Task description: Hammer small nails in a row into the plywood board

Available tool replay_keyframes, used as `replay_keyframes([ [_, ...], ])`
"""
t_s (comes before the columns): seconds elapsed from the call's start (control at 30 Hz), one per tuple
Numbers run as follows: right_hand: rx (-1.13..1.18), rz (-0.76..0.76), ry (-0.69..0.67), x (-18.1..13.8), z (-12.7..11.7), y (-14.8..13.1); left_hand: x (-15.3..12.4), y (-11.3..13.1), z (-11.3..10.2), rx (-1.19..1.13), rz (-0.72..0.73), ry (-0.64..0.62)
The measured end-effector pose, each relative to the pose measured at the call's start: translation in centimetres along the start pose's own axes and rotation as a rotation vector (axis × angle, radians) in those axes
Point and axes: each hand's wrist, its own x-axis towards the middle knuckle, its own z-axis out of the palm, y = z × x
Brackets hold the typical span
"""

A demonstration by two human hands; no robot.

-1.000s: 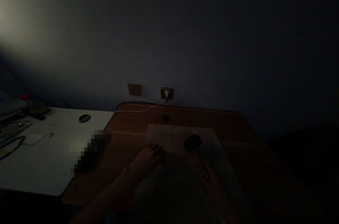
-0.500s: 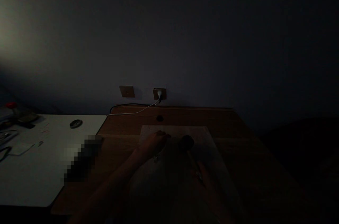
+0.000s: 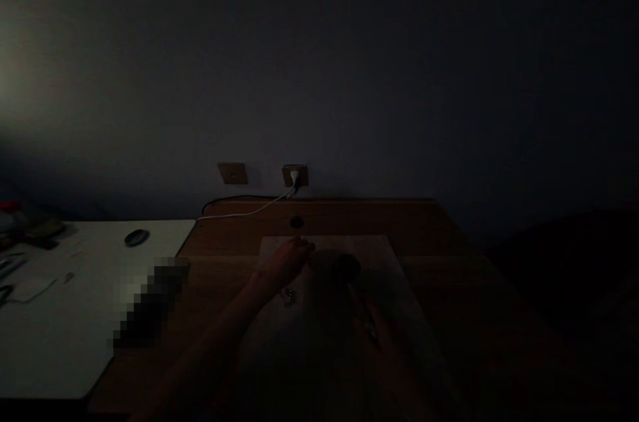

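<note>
The scene is very dark. A pale board lies on the wooden table. Over its far left part is my left hand, with its fingers drawn together; whatever they pinch, if anything, is too small and dark to make out. Small shiny bits lie on the board close to my left wrist. My right hand is closed around the handle of a mallet-like tool. Its dark, round head is over the board, to the right of my left fingers and apart from them.
Left of the wooden table stands a white table with a dark ring-shaped roll and a red-topped object. A blurred-out dark patch sits at its edge. A white plug with a cord is in the wall socket behind.
The view has turned slightly to the right. My left fingers have risen a little. My right hand keeps its hold on the mallet-like tool, with little other movement.
</note>
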Motion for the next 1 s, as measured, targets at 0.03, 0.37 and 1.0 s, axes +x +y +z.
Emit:
replay_keyframes([
  [0.03,0.006,0.002,0.001,-0.1,0.0,-0.3,0.2,0.0,-0.1,0.002,-0.007,-0.002],
  [0.37,0.021,-0.033,0.007,-0.6,0.6,0.2,0.9,0.5,-1.7,-0.099,-0.002,-0.03],
  [1.0,0.099,-0.122,-0.106,3.1,0.8,-6.0,0.1,-2.8,2.0,-0.427,-0.151,0.201],
])
